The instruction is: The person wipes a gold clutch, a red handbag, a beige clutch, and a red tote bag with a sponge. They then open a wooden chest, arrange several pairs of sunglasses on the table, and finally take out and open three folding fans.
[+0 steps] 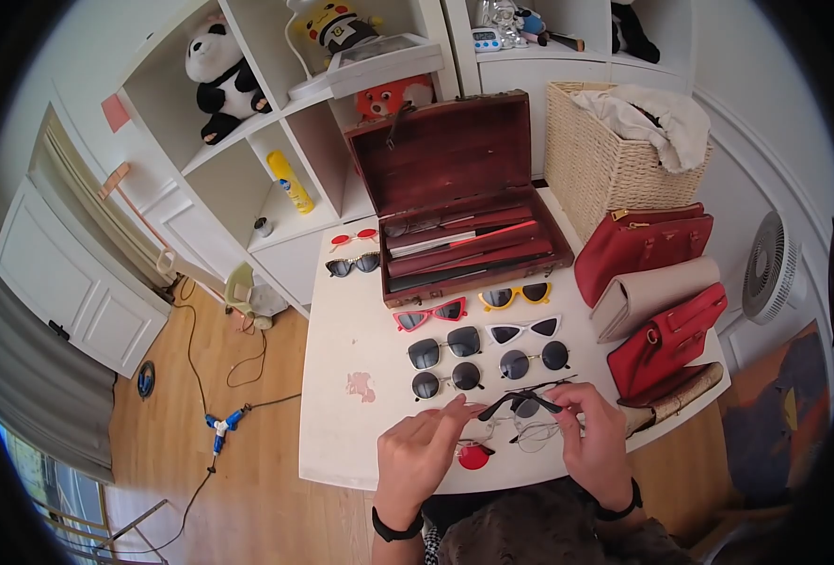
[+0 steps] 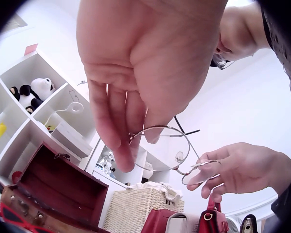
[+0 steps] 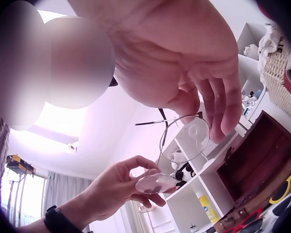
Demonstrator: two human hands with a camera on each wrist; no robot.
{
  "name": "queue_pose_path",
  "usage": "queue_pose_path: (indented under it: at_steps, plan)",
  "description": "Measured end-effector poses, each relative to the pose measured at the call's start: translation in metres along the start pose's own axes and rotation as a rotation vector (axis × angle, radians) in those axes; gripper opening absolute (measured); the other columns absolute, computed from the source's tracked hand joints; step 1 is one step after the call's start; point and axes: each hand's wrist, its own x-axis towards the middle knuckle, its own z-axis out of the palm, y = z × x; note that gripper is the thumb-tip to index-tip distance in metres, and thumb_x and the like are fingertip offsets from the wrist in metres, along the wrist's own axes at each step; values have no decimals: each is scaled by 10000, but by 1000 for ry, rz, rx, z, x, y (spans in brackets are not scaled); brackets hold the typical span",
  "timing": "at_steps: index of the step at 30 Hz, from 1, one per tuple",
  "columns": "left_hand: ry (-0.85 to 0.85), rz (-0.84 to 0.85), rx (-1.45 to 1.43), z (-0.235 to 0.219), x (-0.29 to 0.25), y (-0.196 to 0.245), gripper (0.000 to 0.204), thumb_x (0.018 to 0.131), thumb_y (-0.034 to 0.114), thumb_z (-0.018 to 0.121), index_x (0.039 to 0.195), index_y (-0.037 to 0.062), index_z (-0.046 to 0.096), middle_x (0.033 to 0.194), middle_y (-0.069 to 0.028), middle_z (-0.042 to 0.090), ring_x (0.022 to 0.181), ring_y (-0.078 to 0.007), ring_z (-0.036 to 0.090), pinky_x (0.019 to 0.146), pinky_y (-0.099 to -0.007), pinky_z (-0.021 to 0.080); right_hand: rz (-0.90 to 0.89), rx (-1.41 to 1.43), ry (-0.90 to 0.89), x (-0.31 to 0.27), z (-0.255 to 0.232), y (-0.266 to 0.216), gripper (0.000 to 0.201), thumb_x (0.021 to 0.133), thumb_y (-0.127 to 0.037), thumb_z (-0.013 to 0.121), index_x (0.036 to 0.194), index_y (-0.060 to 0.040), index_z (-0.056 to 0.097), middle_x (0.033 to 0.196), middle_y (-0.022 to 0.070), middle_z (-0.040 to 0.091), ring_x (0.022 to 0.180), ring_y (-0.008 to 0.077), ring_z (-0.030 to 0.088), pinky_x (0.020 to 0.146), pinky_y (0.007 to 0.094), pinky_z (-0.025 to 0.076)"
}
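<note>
White shelving (image 1: 285,261) stands along the wall behind a pale table (image 1: 342,330), on which an open dark-red case (image 1: 455,160) lies with its lid raised. To the right of the case are a wicker basket (image 1: 586,155) and a row of bags, among them a red handbag (image 1: 666,344). Sunglasses (image 1: 425,354) are set out in pairs in front of the case. Near the front edge, the left hand (image 1: 417,452) and the right hand (image 1: 598,447) each pinch one end of a pair of wire-rimmed glasses (image 2: 179,170), held up over the table between them (the dark-tipped temple arms cross one another in both wrist views). Both lenses are round and clear. Below the hands, a round red lens (image 1: 473,458) shows close to the left hand's fingers.
</note>
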Motion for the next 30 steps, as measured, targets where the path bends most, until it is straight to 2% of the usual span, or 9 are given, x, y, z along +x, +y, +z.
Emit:
queue_pose_path:
  at_steps: [3,5,8,10,11,16,22,25,30]
  plan:
    - [46,12,-28,5,-6,-3,234,792,44,736,1012,80,667,755,-47,694,570,-194,629,503,-305,480,-50,-92,-46,-1,-2,6,156,861,26,663,967,5,551,911,149,680,743,292,661,655,341,529]
    - [106,-87,-25,5,-9,-1,230,806,28,743,1017,70,661,779,-59,704,586,-201,642,511,-305,489,-83,-144,-76,-2,-3,7,163,858,20,671,973,4,557,905,149,683,754,298,670,661,343,535]
    - [114,-167,-176,5,-13,-2,208,820,-4,729,995,48,631,847,-72,730,620,-206,670,531,-300,511,-59,-136,-96,-3,-4,5,149,866,3,678,963,-3,565,886,151,685,728,288,676,649,339,535]
    - [150,-196,-240,7,-14,-2,191,829,-24,708,977,40,606,887,-81,737,648,-214,682,559,-296,526,62,-72,-92,-3,-5,-1,111,902,44,607,983,25,534,968,148,708,771,230,702,678,311,537]
    - [185,-225,-307,7,-14,-2,177,839,-44,688,959,31,580,926,-90,745,675,-221,695,586,-292,541,62,-71,-92,-3,-5,-1,111,902,44,607,983,25,534,968,148,708,771,230,702,678,311,537]
    - [207,-165,-351,5,-11,-4,192,834,-93,649,936,29,541,1031,-123,738,794,-240,710,660,-300,562,64,208,24,-7,1,9,115,933,52,556,994,37,459,1058,236,689,827,204,712,734,303,562]
    - [254,-108,-390,7,-11,-5,206,818,-125,640,934,22,554,1084,-157,714,877,-253,713,702,-308,581,-5,235,51,-5,3,8,119,952,56,525,1022,30,433,1104,254,664,851,204,703,792,307,561]
    - [294,-100,-407,8,-11,-4,198,824,-119,652,939,16,564,1082,-162,707,876,-249,717,706,-303,594,-8,334,145,-8,12,10,181,910,84,601,1013,37,459,1103,266,668,833,220,712,753,288,565]
    - [353,-97,-404,7,-8,-3,186,822,-92,689,932,14,584,1082,-162,699,863,-236,722,683,-291,603,-40,350,139,-8,17,10,164,919,80,591,1024,35,473,1126,251,651,819,195,707,712,267,567]
